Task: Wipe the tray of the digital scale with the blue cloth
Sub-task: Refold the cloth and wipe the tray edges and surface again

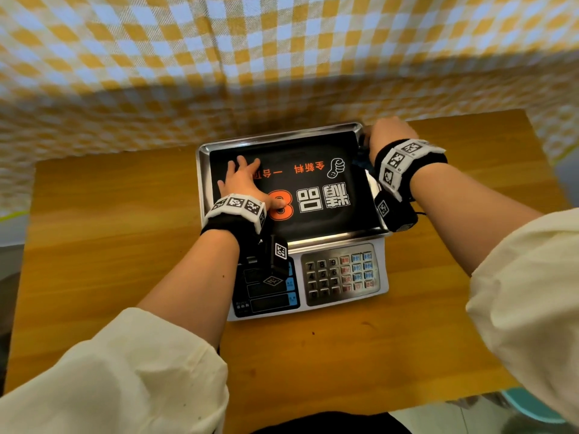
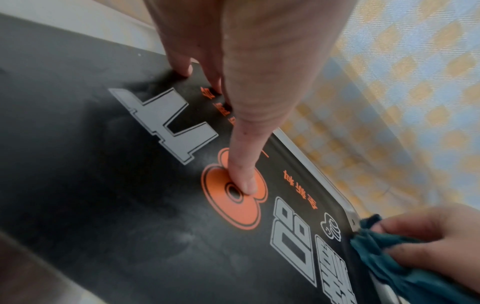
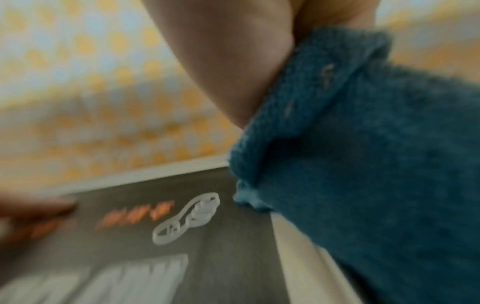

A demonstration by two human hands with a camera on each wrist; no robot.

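Observation:
The digital scale (image 1: pixel 341 277) sits mid-table with a steel tray (image 1: pixel 202 170) lined in black, printed with white and orange characters. My left hand (image 1: pixel 242 180) lies flat on the tray's left part, fingers straight, thumb pressing the orange figure (image 2: pixel 233 197). My right hand (image 1: pixel 390 133) grips the blue cloth (image 2: pixel 394 259) at the tray's far right corner, on the rim. In the right wrist view the cloth (image 3: pixel 363 144) fills the right side, bunched under the hand and lying over the tray's right rim (image 3: pixel 293 246). In the head view the hand hides most of the cloth.
The scale's keypad (image 1: pixel 340 274) and display panel (image 1: pixel 269 296) face me at the front. The wooden table (image 1: pixel 109 245) extends on both sides. A yellow and white checked cloth (image 1: pixel 282 57) hangs behind the table's far edge.

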